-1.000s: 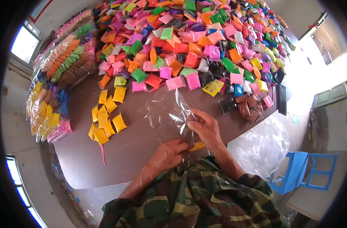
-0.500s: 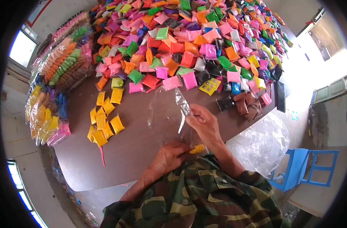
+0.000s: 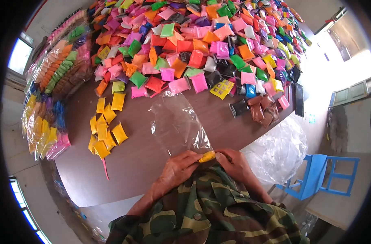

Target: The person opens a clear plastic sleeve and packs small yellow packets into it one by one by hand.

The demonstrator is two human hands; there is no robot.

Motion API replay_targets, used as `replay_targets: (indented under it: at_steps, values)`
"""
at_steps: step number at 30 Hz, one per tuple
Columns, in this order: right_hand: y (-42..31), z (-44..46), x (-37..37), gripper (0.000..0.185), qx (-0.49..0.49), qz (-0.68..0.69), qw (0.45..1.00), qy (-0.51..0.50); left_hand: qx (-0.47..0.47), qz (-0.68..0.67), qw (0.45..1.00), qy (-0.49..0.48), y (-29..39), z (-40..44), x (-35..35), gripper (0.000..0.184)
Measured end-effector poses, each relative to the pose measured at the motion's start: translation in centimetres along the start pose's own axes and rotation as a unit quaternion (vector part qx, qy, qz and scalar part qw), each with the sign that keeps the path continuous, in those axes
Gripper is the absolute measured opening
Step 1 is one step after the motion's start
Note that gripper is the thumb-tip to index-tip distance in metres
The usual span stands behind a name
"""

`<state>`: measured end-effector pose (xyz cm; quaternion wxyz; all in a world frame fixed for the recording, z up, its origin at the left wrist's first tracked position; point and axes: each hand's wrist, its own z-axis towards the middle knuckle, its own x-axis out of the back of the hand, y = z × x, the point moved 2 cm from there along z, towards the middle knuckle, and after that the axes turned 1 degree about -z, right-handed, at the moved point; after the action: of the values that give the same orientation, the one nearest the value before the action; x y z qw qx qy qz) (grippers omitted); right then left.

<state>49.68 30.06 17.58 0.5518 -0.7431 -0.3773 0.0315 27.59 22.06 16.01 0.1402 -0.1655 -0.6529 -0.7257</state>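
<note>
A long clear plastic bag (image 3: 179, 122) stretches away from my hands over the brown table. At its near end, close to my body, is a small yellow packet (image 3: 207, 157); whether it lies inside the bag or against it I cannot tell. My left hand (image 3: 179, 166) is closed with its fingertips on the packet's left end and the bag's edge. On the other side my right hand (image 3: 235, 164) pinches the packet's right end between thumb and curled fingers. A loose group of yellow packets (image 3: 101, 129) lies to the left of the bag.
A large heap of coloured packets (image 3: 185, 44) covers the far side of the table (image 3: 132, 175). Bundled bags of packets (image 3: 55, 81) stand at the left. Brown packets (image 3: 263, 112) sit near the right edge, beyond which are clear plastic sheeting (image 3: 279, 150) and a blue chair (image 3: 315, 177).
My right hand has come down from the bag's upper part to the yellow packet beside my left hand. The bag now lies flatter and more spread out.
</note>
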Motion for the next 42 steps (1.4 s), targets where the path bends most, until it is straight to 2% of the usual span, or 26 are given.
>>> replay_targets:
  at_steps: [4, 7, 10, 13, 16, 19, 22, 30, 33, 35, 37, 39, 42]
  values:
    - [-1.5, 1.1, -0.7, 0.032, 0.016, 0.027, 0.999, -0.031, 0.014, 0.025, 0.998, 0.049, 0.1, 0.3, 2.0, 0.034]
    - [-2.2, 2.3, -1.3, 0.037, -0.044, 0.139, 0.985, -0.088, 0.036, 0.03, 0.997, 0.054, 0.0, 0.0, 2.6, 0.034]
    - [-1.4, 3.3, -2.3, 0.042, -0.055, 0.261, 0.96, -0.081, 0.035, 0.03, 0.998, 0.049, -0.5, -0.5, 2.2, 0.035]
    - [-1.3, 3.6, -2.0, 0.04, -0.078, 0.294, 0.944, -0.131, 0.054, -0.004, 0.997, 0.048, -0.4, -0.9, 1.6, 0.037]
    - [-1.4, 3.8, -1.8, 0.039, -0.087, 0.258, 0.955, -0.123, 0.062, -0.022, 0.997, 0.04, -0.6, -1.0, 1.0, 0.038]
    - [-2.6, 3.7, -1.5, 0.035, -0.102, 0.151, 0.979, -0.091, 0.062, -0.008, 0.998, 0.031, -1.0, -1.0, 1.0, 0.037]
    - [-0.9, 3.4, -2.1, 0.031, -0.094, 0.237, 0.963, -0.088, 0.054, 0.014, 0.998, 0.013, -1.3, -1.4, 0.8, 0.033]
    - [-1.0, 2.9, -2.7, 0.024, -0.106, 0.32, 0.941, -0.043, 0.02, 0.037, 0.999, -0.029, -0.1, -0.9, 2.1, 0.03]
    - [-1.2, 3.0, -2.6, 0.024, -0.103, 0.324, 0.939, -0.047, 0.065, 0.112, 0.987, 0.096, 0.4, -1.9, 6.0, 0.031]
    - [-1.2, 2.9, -2.4, 0.026, -0.103, 0.325, 0.939, -0.052, 0.15, 0.106, 0.967, 0.174, -3.2, -2.8, 9.8, 0.034]
    - [-1.0, 2.9, -2.3, 0.029, -0.105, 0.332, 0.936, -0.057, 0.169, 0.287, 0.916, 0.224, -4.6, -2.3, 14.9, 0.036]
    - [-1.1, 2.9, -2.3, 0.033, -0.109, 0.345, 0.931, -0.048, 0.227, 0.333, 0.887, 0.227, -4.9, -1.8, 18.0, 0.04]
    - [-0.8, 2.9, -2.3, 0.038, -0.115, 0.354, 0.927, -0.05, 0.207, 0.417, 0.866, 0.181, -6.1, -1.6, 19.7, 0.043]
